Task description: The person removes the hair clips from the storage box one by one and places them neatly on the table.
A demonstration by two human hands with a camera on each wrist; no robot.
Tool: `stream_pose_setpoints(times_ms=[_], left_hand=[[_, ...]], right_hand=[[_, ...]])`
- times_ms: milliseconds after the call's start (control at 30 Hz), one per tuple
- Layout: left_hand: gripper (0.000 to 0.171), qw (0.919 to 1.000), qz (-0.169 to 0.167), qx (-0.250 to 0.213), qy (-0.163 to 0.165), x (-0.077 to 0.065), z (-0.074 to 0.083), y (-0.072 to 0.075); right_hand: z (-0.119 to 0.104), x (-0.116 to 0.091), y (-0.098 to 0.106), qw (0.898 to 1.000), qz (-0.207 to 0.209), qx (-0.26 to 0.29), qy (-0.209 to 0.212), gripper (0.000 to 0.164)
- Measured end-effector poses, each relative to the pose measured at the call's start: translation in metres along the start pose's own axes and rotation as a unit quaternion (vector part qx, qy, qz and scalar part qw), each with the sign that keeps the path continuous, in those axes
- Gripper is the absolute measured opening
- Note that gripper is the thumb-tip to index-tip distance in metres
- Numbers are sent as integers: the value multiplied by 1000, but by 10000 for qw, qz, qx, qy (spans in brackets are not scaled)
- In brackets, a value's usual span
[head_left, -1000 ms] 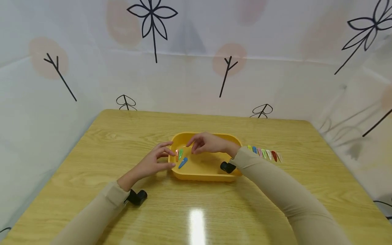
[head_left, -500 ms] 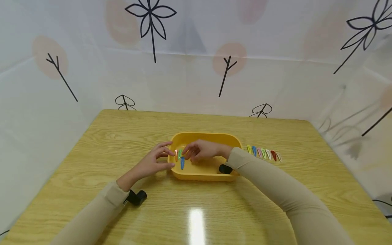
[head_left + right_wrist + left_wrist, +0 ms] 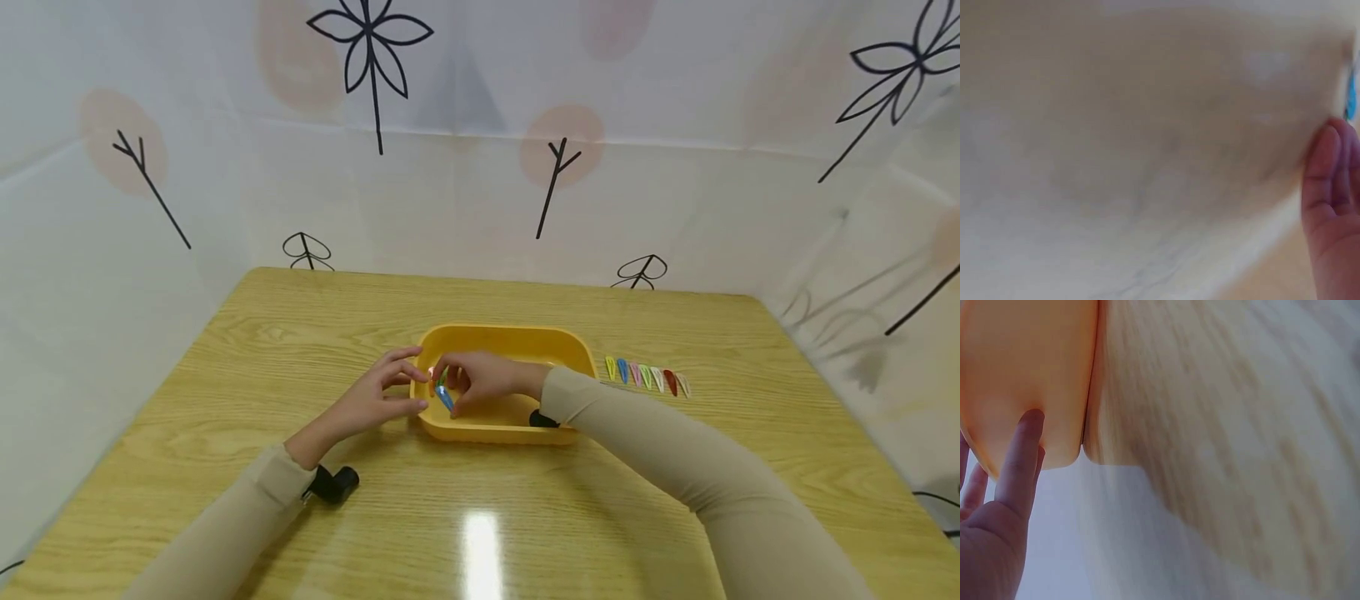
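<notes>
In the head view, a yellow plastic tray sits on the table with small snap hair clips at its left end. My left hand rests at the tray's left end, fingers spread and loosely bent; in the left wrist view a fingertip touches the tray wall. My right hand reaches inside the tray, its thumb and forefinger at the two ends of a blue hair clip. Green and orange clips lie just behind, partly covered by the fingers. The right wrist view catches the blue clip beside the fingertips.
Right of the tray, several hair clips lie in a slanting row, among them a yellow clip and a dark red clip. Black wrist cameras hang below both cuffs. A patterned white cloth stands behind the wooden table.
My right hand has moved left and down to the blue clip, which has turned from leaning right, through upright, to leaning left. The left hand has stayed still.
</notes>
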State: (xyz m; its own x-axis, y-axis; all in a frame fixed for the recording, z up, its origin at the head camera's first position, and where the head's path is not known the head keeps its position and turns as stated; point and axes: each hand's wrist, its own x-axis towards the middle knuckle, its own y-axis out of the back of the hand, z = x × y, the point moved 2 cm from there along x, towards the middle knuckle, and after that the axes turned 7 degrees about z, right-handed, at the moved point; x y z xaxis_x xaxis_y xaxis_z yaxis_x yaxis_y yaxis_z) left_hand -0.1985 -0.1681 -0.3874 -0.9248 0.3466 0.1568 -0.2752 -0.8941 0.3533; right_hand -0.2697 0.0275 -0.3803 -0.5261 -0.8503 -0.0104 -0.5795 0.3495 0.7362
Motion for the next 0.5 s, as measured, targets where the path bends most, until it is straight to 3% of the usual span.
stream_pose_setpoints(times_ms=[333, 500], left_hand=[[30, 10000, -9, -14, 20, -1, 0, -1], [30, 10000, -6, -2, 25, -1, 0, -1]], right_hand=[[3, 1, 1, 9995, -22, -232, 205, 40], [2, 0, 5, 9959, 31, -627, 651, 34]])
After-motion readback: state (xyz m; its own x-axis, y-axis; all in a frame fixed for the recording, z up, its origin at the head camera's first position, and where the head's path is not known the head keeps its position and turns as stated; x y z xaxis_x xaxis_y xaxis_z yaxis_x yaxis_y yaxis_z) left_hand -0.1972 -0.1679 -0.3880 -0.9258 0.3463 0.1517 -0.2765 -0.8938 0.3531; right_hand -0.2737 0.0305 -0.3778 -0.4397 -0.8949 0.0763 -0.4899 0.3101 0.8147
